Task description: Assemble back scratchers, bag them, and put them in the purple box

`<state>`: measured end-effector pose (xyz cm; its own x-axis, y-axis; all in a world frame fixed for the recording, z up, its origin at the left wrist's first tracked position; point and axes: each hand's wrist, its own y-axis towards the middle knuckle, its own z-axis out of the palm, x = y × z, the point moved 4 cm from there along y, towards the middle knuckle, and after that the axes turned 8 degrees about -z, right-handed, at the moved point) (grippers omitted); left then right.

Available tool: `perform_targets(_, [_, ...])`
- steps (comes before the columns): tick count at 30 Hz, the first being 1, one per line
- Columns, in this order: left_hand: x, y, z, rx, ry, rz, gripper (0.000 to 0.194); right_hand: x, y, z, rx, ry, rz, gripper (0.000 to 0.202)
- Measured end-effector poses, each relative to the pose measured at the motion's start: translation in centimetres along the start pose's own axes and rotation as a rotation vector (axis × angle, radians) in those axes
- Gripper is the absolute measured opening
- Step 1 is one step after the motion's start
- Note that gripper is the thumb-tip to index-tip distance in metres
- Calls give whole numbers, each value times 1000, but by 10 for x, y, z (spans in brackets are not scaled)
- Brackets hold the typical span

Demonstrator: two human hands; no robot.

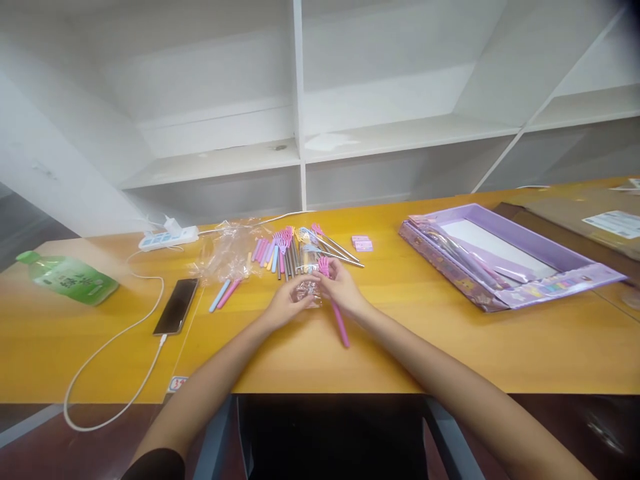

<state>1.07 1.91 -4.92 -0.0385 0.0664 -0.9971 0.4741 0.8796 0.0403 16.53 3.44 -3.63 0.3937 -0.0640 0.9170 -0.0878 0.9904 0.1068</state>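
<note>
My right hand (344, 288) is closed around a pink back scratcher (340, 325) with a small hand-shaped head; its handle slants down toward the table's front edge. My left hand (286, 305) pinches a clear plastic wrapper (309, 291), which lies between both hands and touches the right fingertips. Just beyond my fingers lies a pile of similar scratchers (283, 247) with pink, purple, blue and yellow parts. Several with bare metal rods (340, 250) point to the right. Apart from the pile, a blue handle (220, 295) and a pink handle (229, 293) lie to the left.
Crumpled clear plastic (225, 250) lies left of the pile. Further left are a phone (177, 307) on a white cable, a power strip (169, 238) and a green bottle (70, 279) on its side. A small pink-purple block (362, 243), a purple box (450, 217) and a cardboard box (575, 207) are rightward.
</note>
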Motion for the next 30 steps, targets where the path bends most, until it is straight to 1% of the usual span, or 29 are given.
perform_targets(3, [-2, 2, -10, -96, 68, 6, 42, -2, -1, -5, 14, -30, -15, 51])
perform_targets(6, [-6, 3, -19, -233, 77, 23, 42, 7, -8, -14, -25, -79, -93, 46])
perform_targets(7, [-8, 2, -22, -282, 71, 32, 42, 11, -11, -15, -18, -93, -113, 45])
perform_targets(9, [-13, 0, -26, -370, 58, 57, 41, 18, -19, -12, 39, -113, -124, 43])
perform_targets(11, [-19, -4, -27, -435, 45, 87, 41, 22, -27, -3, 117, -122, -102, 44])
perform_targets(14, [-24, -9, -25, -485, 73, 113, 38, 17, -37, 12, 196, -110, -35, 44])
perform_targets(17, [-19, -11, -23, -491, 107, 93, 36, 7, -42, 18, 185, -102, 25, 44])
perform_targets(20, [-10, -8, -21, -443, 63, 61, 36, -2, -43, 14, 134, -101, 51, 44])
perform_targets(22, [-7, -7, -20, -425, 39, 44, 38, -5, -43, 9, 138, -104, 53, 45])
perform_targets(24, [-4, -6, -20, -409, 1, 13, 40, -7, -43, 5, 155, -129, 29, 45])
perform_targets(28, [-1, -4, -17, -345, -156, -72, 47, -4, -43, 0, 157, -254, -52, 41])
perform_targets(30, [-2, -4, -16, -345, -153, -74, 47, -2, -44, -1, 152, -319, -90, 39])
